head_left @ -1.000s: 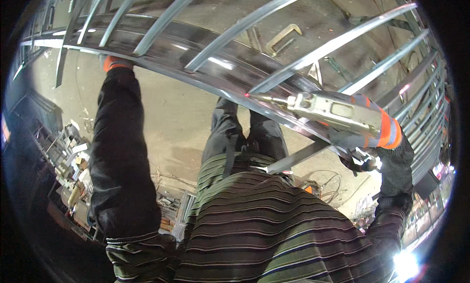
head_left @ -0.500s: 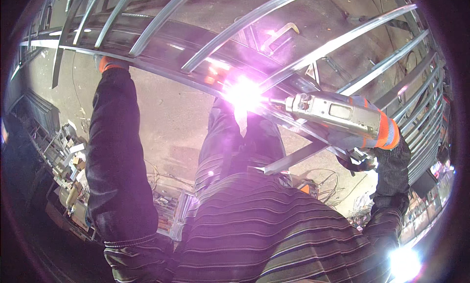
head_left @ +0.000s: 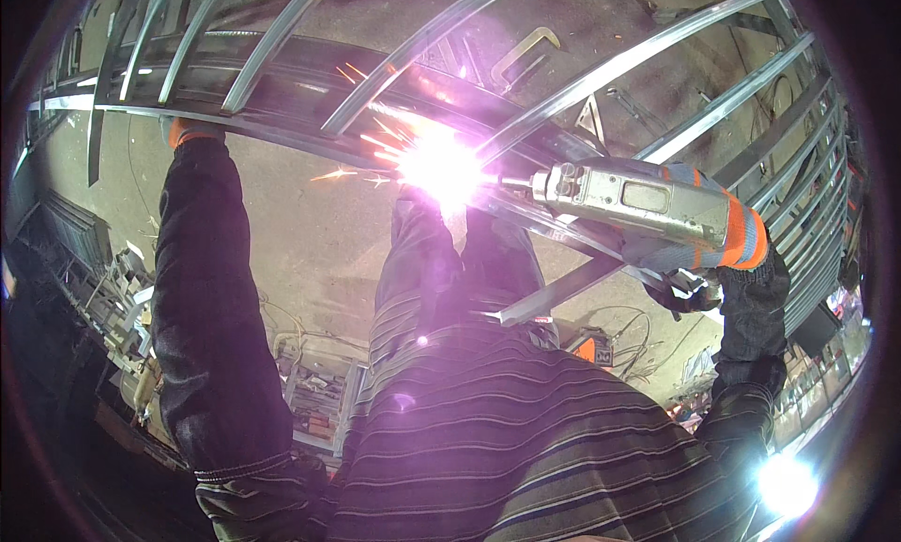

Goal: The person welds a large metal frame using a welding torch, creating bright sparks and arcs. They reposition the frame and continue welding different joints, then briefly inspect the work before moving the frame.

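Observation:
My right hand (head_left: 680, 251), in a grey and orange glove, is wrapped round a silver, box-bodied welding gun (head_left: 615, 202). From its slim nozzle a blinding white glow (head_left: 443, 171) meets the edge of a metal frame (head_left: 291, 140), hiding the contact spot. Orange sparks (head_left: 389, 148) spray to the left of the glow. At the frame's long rail on the left, my gloved left hand (head_left: 195, 132) touches the underside; its fingers are hidden behind the rail. Bright metal bars (head_left: 427, 49) fan out from the rail, away from me.
A flat metal strip (head_left: 554, 293) juts toward me below the gun. On the floor lie a C-shaped clamp (head_left: 527, 52), cables (head_left: 638, 340) and an orange and black box (head_left: 591, 347). Metal offcuts (head_left: 122, 326) are heaped at left. A second bright light (head_left: 786, 486) shines at lower right.
Sparks now fly leftward from the glow, where none showed before. The frame, gun and both arms sit slightly further left in the picture. Both hands keep their places on frame and gun.

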`<action>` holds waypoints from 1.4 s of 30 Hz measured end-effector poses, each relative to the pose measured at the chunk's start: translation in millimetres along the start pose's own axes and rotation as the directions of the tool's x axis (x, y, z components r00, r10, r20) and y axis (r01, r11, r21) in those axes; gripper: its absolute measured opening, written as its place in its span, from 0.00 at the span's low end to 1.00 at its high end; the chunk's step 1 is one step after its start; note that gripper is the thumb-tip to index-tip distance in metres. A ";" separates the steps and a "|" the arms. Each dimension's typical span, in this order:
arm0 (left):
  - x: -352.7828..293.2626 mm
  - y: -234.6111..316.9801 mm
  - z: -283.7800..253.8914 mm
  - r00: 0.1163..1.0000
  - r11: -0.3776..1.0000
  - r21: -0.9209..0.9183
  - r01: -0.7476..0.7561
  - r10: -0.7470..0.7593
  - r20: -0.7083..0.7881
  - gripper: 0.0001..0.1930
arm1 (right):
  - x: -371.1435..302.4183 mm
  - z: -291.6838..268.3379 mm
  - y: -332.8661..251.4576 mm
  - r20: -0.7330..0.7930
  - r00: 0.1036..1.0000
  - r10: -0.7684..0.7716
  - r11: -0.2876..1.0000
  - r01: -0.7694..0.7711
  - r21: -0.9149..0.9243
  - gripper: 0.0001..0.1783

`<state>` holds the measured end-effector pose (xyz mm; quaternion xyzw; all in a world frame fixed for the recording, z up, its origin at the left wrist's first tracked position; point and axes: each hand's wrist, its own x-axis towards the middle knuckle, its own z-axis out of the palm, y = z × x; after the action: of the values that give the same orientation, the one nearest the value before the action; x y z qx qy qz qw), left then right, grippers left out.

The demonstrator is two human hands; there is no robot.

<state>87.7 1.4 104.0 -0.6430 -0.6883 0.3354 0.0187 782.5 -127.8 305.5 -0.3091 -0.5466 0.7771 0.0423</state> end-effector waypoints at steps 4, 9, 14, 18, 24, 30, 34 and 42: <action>6.2 -0.4 -1.3 1.000 1.000 0.001 -0.006 0.006 0.003 0.23 | -0.1 -1.5 1.4 0.027 1.000 -0.004 1.000 0.004 0.002 0.44; 11.2 -1.7 -2.1 1.000 1.000 0.022 -0.013 0.013 -0.004 0.23 | -3.6 -2.0 4.1 0.037 0.998 0.052 0.997 -0.054 0.052 0.44; 13.2 -3.1 -3.6 1.000 1.000 0.021 -0.008 0.008 -0.002 0.22 | -7.1 -3.7 5.0 0.041 0.998 0.049 0.998 -0.050 0.038 0.43; 15.0 -3.3 -3.6 1.000 1.000 0.030 -0.002 0.002 -0.003 0.22 | -9.7 -4.7 5.7 0.033 0.998 0.045 0.998 -0.046 0.036 0.43; 12.9 -5.0 1.8 1.000 0.999 0.040 -0.001 0.001 -0.004 0.22 | -13.3 -2.7 7.5 0.025 0.999 0.042 0.998 -0.043 0.040 0.42; 15.4 -9.0 12.3 1.000 0.997 0.072 -0.008 0.009 -0.016 0.21 | -17.7 0.0 5.4 -0.015 1.000 0.022 0.999 -0.021 0.044 0.41; 24.2 -21.7 22.8 0.999 0.992 0.127 -0.016 0.020 -0.028 0.21 | -46.3 5.1 -4.9 -0.101 0.995 0.021 0.997 -0.013 0.081 0.40; -27.4 68.7 42.7 0.993 0.994 0.099 -0.039 0.027 0.116 0.18 | -117.8 24.9 -17.9 -0.146 0.986 -0.080 0.974 0.109 0.197 0.40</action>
<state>132.8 -45.4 48.6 -0.6323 -0.6596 0.4064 0.0065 859.5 -188.8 377.5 -0.3292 -0.4737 0.8033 0.1483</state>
